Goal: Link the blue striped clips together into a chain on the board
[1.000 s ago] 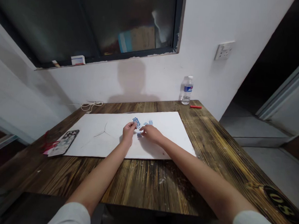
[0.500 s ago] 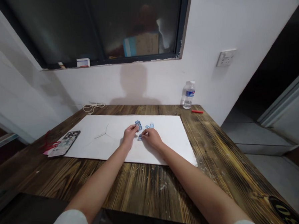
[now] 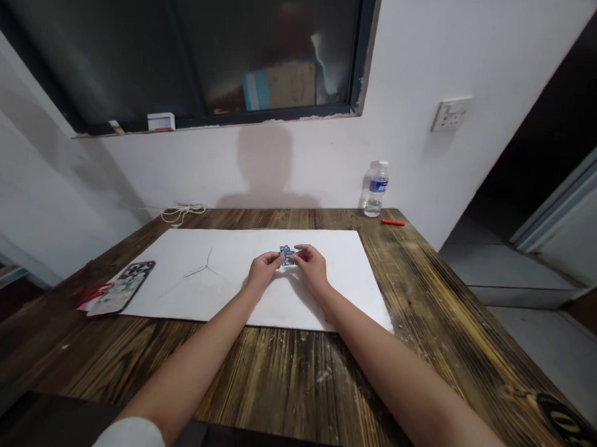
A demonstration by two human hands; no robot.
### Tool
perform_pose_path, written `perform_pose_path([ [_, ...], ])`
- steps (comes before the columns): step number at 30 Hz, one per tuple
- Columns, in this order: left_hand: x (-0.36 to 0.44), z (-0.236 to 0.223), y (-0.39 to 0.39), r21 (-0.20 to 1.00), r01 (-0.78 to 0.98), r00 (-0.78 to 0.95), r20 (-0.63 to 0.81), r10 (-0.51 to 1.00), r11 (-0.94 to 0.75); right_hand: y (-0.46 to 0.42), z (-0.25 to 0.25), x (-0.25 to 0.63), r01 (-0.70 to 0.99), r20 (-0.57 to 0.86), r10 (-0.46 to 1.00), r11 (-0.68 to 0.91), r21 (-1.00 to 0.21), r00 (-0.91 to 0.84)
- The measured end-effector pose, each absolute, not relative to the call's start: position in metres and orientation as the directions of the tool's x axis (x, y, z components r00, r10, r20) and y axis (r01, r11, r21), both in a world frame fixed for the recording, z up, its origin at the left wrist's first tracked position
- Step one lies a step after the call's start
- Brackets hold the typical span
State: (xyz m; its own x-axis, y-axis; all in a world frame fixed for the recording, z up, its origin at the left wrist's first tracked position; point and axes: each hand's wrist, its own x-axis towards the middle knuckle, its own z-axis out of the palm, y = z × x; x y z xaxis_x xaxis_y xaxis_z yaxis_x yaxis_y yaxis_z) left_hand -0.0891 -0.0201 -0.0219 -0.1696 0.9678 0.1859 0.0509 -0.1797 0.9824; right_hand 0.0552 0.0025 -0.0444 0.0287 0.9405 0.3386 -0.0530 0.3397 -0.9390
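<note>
Small flat pieces with blue outlines and stripes [image 3: 287, 253] show between my two hands, just above the white board [image 3: 234, 300]. The fingertips of my left hand [image 3: 262, 272] pinch them from the left. My right hand [image 3: 314, 270] has its thumb and fingers closed at their right edge. The pieces overlap, so I cannot tell how many there are or which hand bears which. Part of the board behind the right hand is hidden. A thin dark branching line [image 3: 206, 267] shows on the board, left of my hands.
A phone-shaped thing with a patterned back [image 3: 125, 288] lies on the board's left corner, beside red strings [image 3: 92, 294]. A coiled white cable [image 3: 182, 211] rests at the back of the wooden table [image 3: 290, 383]. A water bottle [image 3: 376, 191] and a red stick-like thing [image 3: 392, 222] are at the back right.
My right hand has lifted from the striped pieces on the board and come up beside the left. The blue pieces now meet between both hands. The view has shifted slightly.
</note>
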Motion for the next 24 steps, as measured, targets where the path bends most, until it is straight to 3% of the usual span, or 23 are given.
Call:
perform_pose_path([
  [8,-0.088,-0.019,-0.021,0.981,0.055,-0.154,0.19,0.97,-0.184,0.006,-0.041,0.055,-0.08,0.324,0.946,0.323,-0.943,0.0],
  [12,-0.094,-0.024,-0.018,0.98,0.046,-0.255,0.199,0.946,-0.194,0.021,-0.038,0.069,0.153,0.392,0.919,0.382,-0.911,0.041],
  [15,-0.097,-0.027,-0.016,0.983,-0.013,-0.334,0.17,0.927,-0.185,0.028,-0.039,0.082,0.506,0.463,0.886,0.407,-0.76,-0.018],
  [17,-0.099,-0.029,-0.015,0.985,-0.031,-0.346,0.149,0.926,-0.17,0.028,-0.043,0.086,0.642,0.452,0.887,0.401,-0.654,-0.094],
  [21,-0.099,-0.029,-0.016,0.986,-0.035,-0.334,0.144,0.931,-0.165,0.021,-0.047,0.085,0.759,0.365,0.883,0.449,-0.472,-0.295],
  [24,-0.099,-0.029,-0.017,0.984,-0.047,-0.328,0.147,0.933,-0.171,0.017,-0.044,0.082,0.796,0.326,0.883,0.454,-0.401,-0.339],
])
